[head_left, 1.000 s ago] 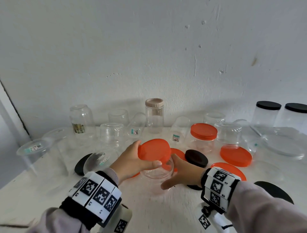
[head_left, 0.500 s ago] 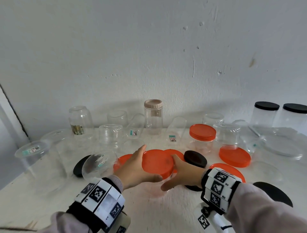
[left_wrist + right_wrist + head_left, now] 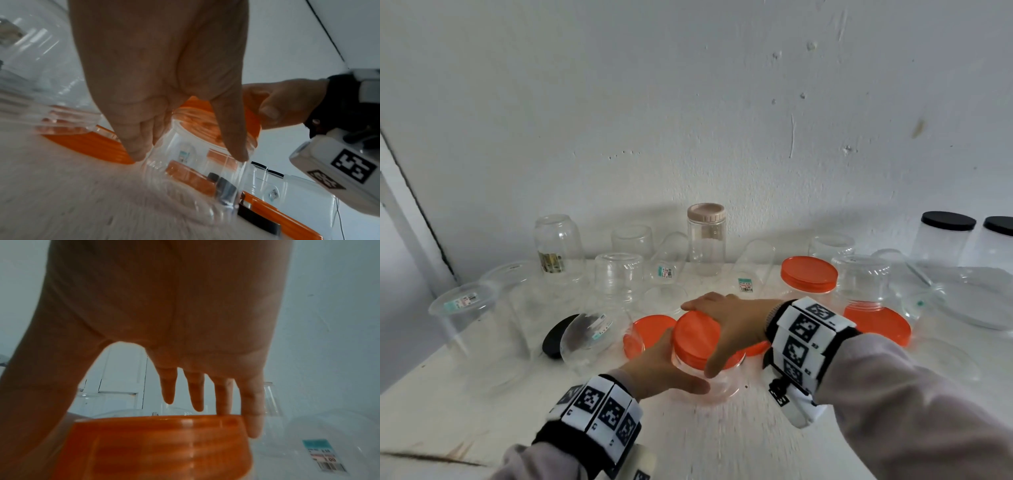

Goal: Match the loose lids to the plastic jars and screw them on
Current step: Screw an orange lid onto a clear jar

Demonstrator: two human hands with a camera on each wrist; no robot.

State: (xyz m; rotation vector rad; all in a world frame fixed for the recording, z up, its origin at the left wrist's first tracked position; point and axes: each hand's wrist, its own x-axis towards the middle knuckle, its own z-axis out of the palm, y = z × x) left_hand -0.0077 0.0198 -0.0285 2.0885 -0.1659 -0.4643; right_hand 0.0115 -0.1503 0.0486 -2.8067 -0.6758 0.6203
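White, scuffed wall w/ chips and a few stains at the back; below it a pale, matte table [image 3: 722, 445], lightly streaked. Center front: clear plastic jar [image 3: 717, 378], round, thin-walled, glossy, standing upright on the table w/ an orange lid [image 3: 697, 337] sitting on its mouth, lid smooth on top, ribbed round the rim per the right wrist view. Left hand [image 3: 654, 368] wraps the jar body from the left side, thumb across the front wall, fingers curled round the far side, so it grips the jar. Right hand [image 3: 736, 322] lies over the lid from the right, thumb down at the front rim, fingers spread across the top and reaching the far edge; it grips the lid. Can't tell if the lid is threaded on yet. Both wrists carry white bands w/ black square markers. Around: more loose orange lids, one [image 3: 652, 329] just left of the jar, one [image 3: 880, 323] at right under an upturned clear jar; a capped orange-lid jar [image 3: 808, 277] behind; black lid [image 3: 556, 337] at left behind a jar lying on its side; tall clear jar w/ beige ribbed cap [image 3: 705, 240] by the wall; two black-capped jars [image 3: 945, 240] far right; several clear jars upside down, some w/ price stickers.
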